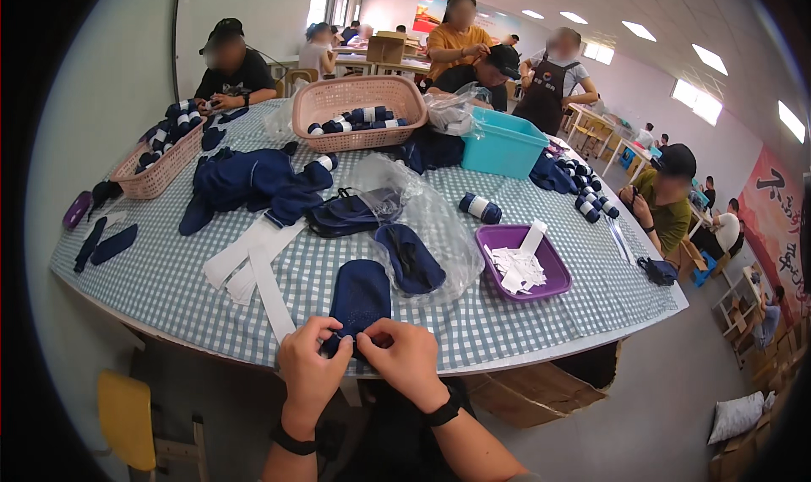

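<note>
A flat navy fabric piece point(361, 293) with a rounded far end lies at the near edge of the table. My left hand point(311, 360) pinches its near end, thumb against fingers. Beside it, my right hand point(402, 355) pinches the same end, and the two thumbs nearly meet. Just left of the piece are long white paper strips point(269, 289). A second navy piece point(410, 259) with dark cord-like material on it lies partly on clear plastic bags point(448, 228). To the right, a purple tray point(553, 266) holds small white paper pieces.
A pink basket point(359, 89) and another pink basket point(169, 171) contain navy rolls with white bands. Near a turquoise bin point(507, 148) lie more rolls point(587, 205). Navy cloth point(245, 182) is heaped at left. Other people work around the table. A cardboard box point(536, 393) stands underneath.
</note>
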`<state>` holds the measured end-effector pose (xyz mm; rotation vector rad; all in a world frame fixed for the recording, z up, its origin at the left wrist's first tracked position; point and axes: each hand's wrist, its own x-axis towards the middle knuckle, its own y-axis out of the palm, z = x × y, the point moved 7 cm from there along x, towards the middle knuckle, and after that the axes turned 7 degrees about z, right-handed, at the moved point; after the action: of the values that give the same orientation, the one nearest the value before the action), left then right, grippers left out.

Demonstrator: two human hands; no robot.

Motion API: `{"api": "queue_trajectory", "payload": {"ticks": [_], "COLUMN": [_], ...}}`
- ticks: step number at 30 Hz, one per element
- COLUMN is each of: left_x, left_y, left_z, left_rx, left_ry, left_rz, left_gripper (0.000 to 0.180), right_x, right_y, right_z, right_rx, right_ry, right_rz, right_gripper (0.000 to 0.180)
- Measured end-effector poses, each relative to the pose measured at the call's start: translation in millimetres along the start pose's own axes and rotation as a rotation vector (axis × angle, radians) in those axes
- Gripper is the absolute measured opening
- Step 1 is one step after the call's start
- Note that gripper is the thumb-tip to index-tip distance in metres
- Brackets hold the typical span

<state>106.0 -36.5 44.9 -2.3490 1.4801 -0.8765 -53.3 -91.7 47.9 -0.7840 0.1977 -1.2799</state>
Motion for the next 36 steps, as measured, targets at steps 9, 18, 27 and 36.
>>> {"api": "queue_trajectory", "payload": {"ticks": [9,18,27,36], "left_x": [-1,-3,-12,-6], "left_y": [-1,-10,-8,-10], "left_z": [-9,-25,-25,-28], "left_rx": [0.134,0.134,0.205,0.240], "left_ry": [0.093,0.354,0.539,0.497], "left_rz": [-0.051,-0.181,-0.038,0.170], "left_gripper": [0.022,0.020,0.022,0.033], "right_x": [1,0,0,1], "right_y": [1,3,2,2], "right_z": [0,-1,-1,-3], "right_rx": [0.042,0.042,0.063,0.132], "right_ry": [-0.021,-0.033,-0.023,-0.021], "right_rz": [-0.003,0.002,0.023,0.052], "right_gripper": [0.018,0.017,0.015,0.018]}}
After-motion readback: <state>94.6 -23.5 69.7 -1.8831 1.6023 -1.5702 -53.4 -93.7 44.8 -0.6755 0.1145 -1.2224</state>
